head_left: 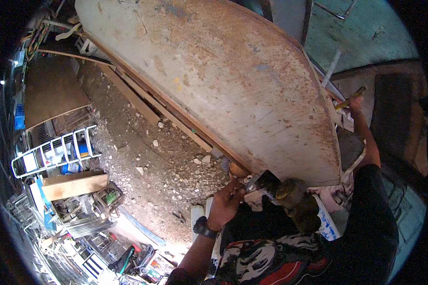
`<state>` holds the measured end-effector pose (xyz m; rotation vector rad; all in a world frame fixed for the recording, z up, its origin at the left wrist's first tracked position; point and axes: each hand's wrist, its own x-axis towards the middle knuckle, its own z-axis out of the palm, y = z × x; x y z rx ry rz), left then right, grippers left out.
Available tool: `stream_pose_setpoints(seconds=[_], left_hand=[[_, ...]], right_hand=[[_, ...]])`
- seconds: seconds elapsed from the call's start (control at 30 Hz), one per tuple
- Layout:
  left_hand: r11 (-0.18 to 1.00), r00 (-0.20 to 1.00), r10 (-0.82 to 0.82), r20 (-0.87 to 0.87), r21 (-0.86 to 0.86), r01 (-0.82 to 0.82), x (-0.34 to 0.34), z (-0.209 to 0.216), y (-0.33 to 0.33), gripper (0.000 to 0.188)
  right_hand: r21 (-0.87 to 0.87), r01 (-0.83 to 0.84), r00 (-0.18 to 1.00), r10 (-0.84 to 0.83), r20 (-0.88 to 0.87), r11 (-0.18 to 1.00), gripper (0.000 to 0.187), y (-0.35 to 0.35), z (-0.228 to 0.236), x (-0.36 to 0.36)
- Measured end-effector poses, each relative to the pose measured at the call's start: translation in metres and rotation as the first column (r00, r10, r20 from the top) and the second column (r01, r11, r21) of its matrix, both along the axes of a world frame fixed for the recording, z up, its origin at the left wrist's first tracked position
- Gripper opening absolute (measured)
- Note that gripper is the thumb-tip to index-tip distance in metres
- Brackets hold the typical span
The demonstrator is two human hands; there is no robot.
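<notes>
A large, rust-stained, pale sheet with a rounded far edge spans the middle of the view. My left hand, with a black watch on the wrist, is at its near lower corner. Its fingers are bent together; what they hold, if anything, is too small to tell. Just beyond the fingertips is a rounded orange thing. Out at the sheet's right edge, my right hand is closed round a yellow and dark handle. A metal bar runs close by that hand.
Long wooden strips lie along the sheet's left side. Rubble covers the dirt floor, with pliers on it. An aluminium ladder, a wooden board and piled tools stand at left. Worn shoes show near me.
</notes>
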<state>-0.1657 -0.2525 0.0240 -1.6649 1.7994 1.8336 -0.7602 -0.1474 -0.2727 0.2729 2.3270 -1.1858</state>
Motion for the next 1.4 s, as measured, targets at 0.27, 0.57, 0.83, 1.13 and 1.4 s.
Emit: stream_pose_setpoints(seconds=[0.27, 0.57, 0.83, 1.13, 1.4], left_hand=[[1.0, 0.992, 0.025, -0.12, -0.015, -0.027, 0.003, -0.028, 0.003, 0.018], [0.981, 0.998, -0.029, -0.052, -0.195, 0.018, -0.011, -0.031, -0.021, 0.012], [0.943, 0.972, 0.173, -0.163, -0.259, -0.211, -0.012, -0.02, -0.051, 0.021], [0.974, 0.97, 0.22, -0.103, -0.03, -0.224, 0.086, -0.007, -0.022, 0.032], [0.96, 0.937, 0.278, -0.21, 0.024, -0.28, 0.07, -0.036, -0.02, 0.019]], right_hand=[[0.153, -0.172, 0.925, 0.213, -0.315, 0.973, 0.039, 0.036, -0.078, -0.055], [0.287, -0.302, 0.84, 0.396, -0.371, 0.909, 0.033, 0.048, -0.094, -0.062], [0.134, -0.209, 0.93, 0.24, -0.279, 0.969, 0.034, 0.036, -0.048, -0.032], [0.047, -0.153, 0.961, 0.159, -0.228, 0.987, 0.034, 0.048, -0.034, -0.019], [0.008, -0.116, 0.975, 0.115, -0.192, 0.993, 0.034, 0.047, -0.009, -0.003]])
